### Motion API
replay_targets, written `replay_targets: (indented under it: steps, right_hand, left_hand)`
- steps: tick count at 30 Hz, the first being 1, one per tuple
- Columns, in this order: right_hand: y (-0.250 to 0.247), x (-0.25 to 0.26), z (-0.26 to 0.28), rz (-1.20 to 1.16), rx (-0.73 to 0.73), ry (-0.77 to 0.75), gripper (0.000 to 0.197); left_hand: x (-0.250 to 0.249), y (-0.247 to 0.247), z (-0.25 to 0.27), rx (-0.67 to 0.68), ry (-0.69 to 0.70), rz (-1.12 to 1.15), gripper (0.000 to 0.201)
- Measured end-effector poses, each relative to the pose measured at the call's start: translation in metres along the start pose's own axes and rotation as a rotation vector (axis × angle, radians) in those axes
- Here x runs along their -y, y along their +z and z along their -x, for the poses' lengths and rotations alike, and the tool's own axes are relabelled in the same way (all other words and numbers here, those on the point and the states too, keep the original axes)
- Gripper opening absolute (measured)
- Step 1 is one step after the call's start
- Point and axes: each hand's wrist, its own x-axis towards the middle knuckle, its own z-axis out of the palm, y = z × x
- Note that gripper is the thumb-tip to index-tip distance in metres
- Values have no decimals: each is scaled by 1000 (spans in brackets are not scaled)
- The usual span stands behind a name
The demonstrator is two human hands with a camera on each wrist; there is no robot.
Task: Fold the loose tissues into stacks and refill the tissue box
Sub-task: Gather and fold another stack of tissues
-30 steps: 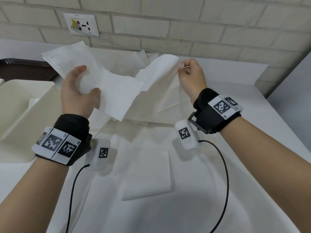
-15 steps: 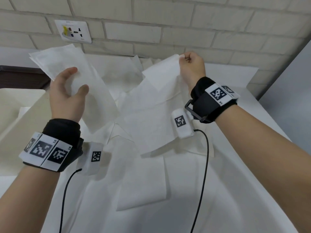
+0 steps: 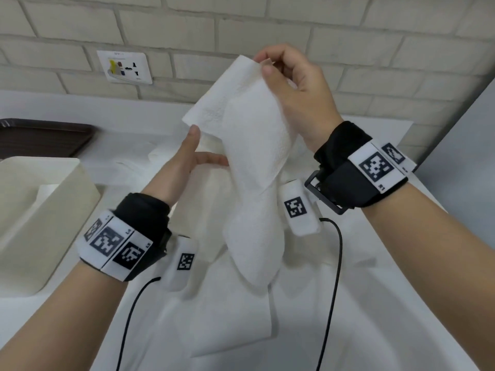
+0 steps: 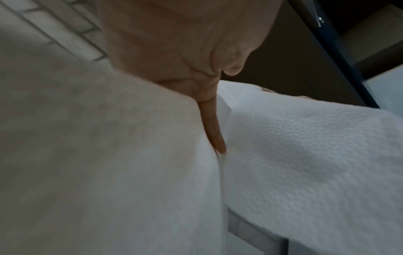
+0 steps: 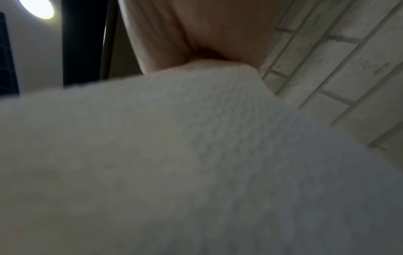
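While the right hand (image 3: 297,95) pinches the top corner of a loose tissue (image 3: 257,167) between thumb and forefinger, the sheet hangs straight down from that grip, its long axis near vertical and its lower end dangling just above the counter (image 3: 375,317). The left hand (image 3: 184,162) sits lower and to the left, thumb up against the sheet's left edge and fingers reaching in behind it; the left wrist view shows one straight finger (image 4: 212,124) pressed into a crease between two layers of tissue (image 4: 305,155), so this grip looks spread rather than clamped. Judging from this, the next move turns on the left hand, which is nearer the free side edge, finding a second corner so the sheet can be drawn flat and folded. Below lie a folded tissue (image 3: 233,325) near the person and more loose sheets (image 3: 171,156) toward the wall. A cream tissue box (image 3: 48,210) stands open at the left, beside a dark tray (image 3: 40,135). A pale brick wall (image 3: 267,20) with a socket plate (image 3: 124,66) backs the counter.
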Motion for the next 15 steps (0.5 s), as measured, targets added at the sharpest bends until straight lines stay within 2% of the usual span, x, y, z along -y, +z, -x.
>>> replay_targets:
  steps: [2, 6, 8, 11, 15]
  right_hand:
    - [3, 3, 2, 8, 52, -15, 20]
    - [4, -2, 6, 9, 69, 52, 23]
    - [3, -8, 9, 41, 72, 108, 21]
    - [3, -20, 13, 86, 105, 182, 15]
    - [0, -32, 19, 82, 137, 270, 21]
  left_hand:
    - [-4, 5, -3, 6, 0, 119, 76]
    - [-8, 9, -9, -55, 182, 443, 59]
    - [-7, 7, -15, -188, 224, 574, 40]
    - [-8, 3, -25, -412, 198, 608, 22]
    - [-9, -10, -34, -515, 190, 634, 19]
